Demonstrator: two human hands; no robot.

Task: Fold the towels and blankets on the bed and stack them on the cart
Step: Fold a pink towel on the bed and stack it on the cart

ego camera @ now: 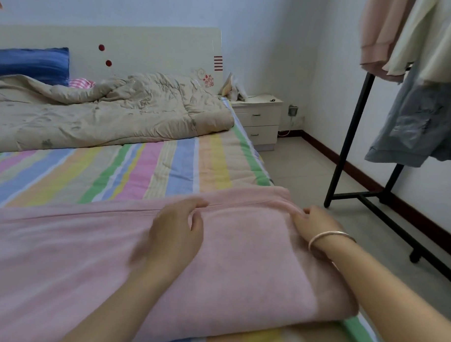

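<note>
A pink blanket [63,247] lies spread across the near part of the bed, folded over on itself along its far edge. My left hand [176,230] hovers over the fold near the middle, fingers loosely curved, blurred by motion. My right hand [312,222], with a silver bangle on the wrist, pinches the blanket's far right corner at the bed's right edge. A crumpled beige quilt [98,115] lies farther up the bed near the headboard.
The striped sheet [142,168] shows between the two covers. A blue pillow [31,64] leans on the headboard. A white nightstand [262,118] stands beyond the bed. A black clothes rack [353,139] with hanging garments stands at right on the tiled floor.
</note>
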